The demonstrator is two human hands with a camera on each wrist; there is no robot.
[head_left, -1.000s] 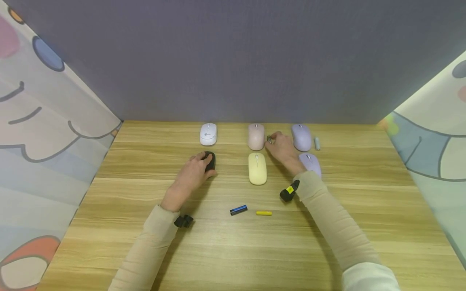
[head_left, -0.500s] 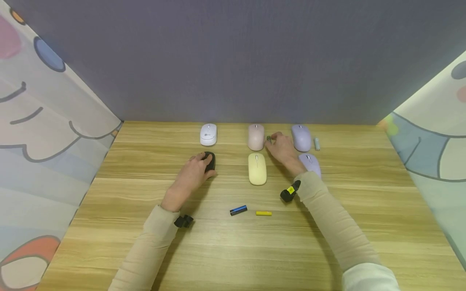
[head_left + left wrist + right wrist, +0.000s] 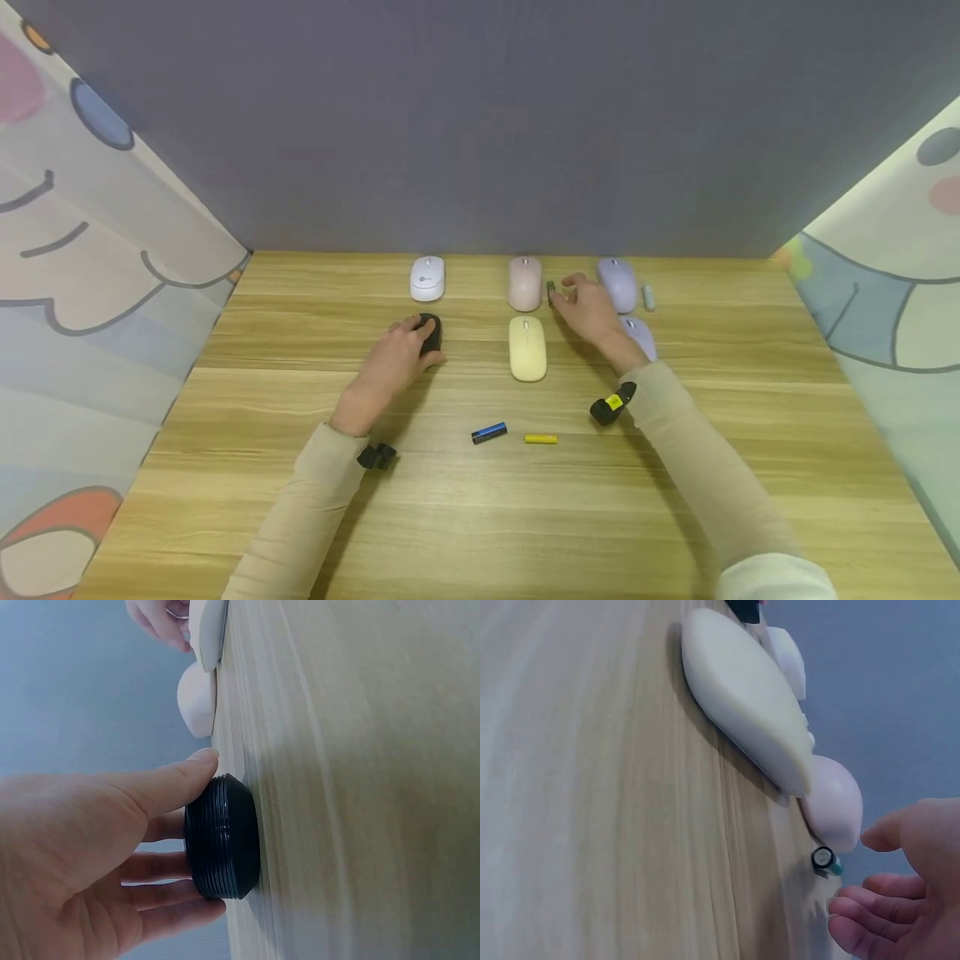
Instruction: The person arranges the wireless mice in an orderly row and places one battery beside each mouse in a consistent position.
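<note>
On far part of table [image 3: 315, 317], green battery [image 3: 551, 287] lies just beside pink mouse [image 3: 525, 286]. Right hand [image 3: 590, 312] near it, thumb and fingers apart, holding nothing; left hand [image 3: 392, 358] grips black mouse [image 3: 221, 836]. I judge: any pinch should be light, from both sides, as round body may roll. Long axis runs near to far, about parallel to pink mouse; pole direction I cannot tell.

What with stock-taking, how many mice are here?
6: white mouse, pink mouse and purple mouse along the back; in front, black mouse under left hand, yellow mouse and lilac mouse partly hidden behind right wrist.
</note>
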